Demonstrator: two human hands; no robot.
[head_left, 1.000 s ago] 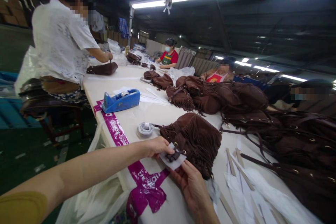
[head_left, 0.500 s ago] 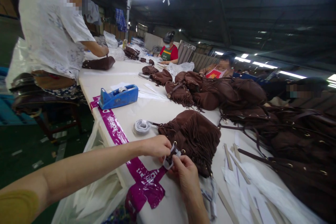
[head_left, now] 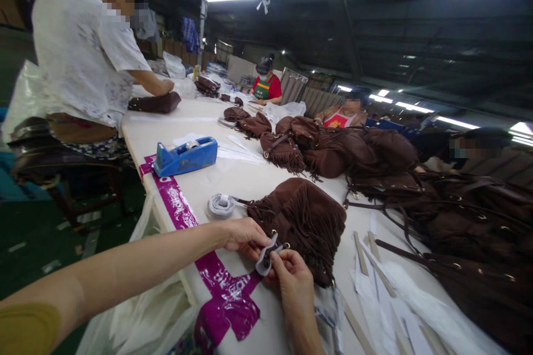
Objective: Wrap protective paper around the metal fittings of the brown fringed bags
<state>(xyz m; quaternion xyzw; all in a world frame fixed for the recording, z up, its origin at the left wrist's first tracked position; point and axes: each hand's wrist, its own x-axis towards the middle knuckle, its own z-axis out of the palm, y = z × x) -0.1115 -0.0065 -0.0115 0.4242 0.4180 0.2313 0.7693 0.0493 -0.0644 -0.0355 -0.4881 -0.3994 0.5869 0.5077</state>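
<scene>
A dark brown fringed bag (head_left: 302, 222) lies on the white table (head_left: 225, 183) in front of me. At its near left edge, by a gold ring, my left hand (head_left: 247, 238) pinches a strip of pale grey wrap (head_left: 266, 256) folded around a dark piece. Fingers of my right hand (head_left: 293, 274) close on the same wrap from the right. Left of the bag sits a coiled roll in grey wrap (head_left: 220, 206), joined to it by a thin strap.
A blue tape dispenser (head_left: 185, 156) stands near the left edge, beside purple tape (head_left: 179, 202). Brown bags (head_left: 333, 147) are heaped behind and right. Flat strips (head_left: 383, 266) and clear plastic lie at right. A person in white (head_left: 83, 50) handles a brown bag; others sit farther back.
The grey wrap between my hands has changed from an open loop to a flatter fold. My left fingers have spread a little along it, and the view has shifted slightly.
</scene>
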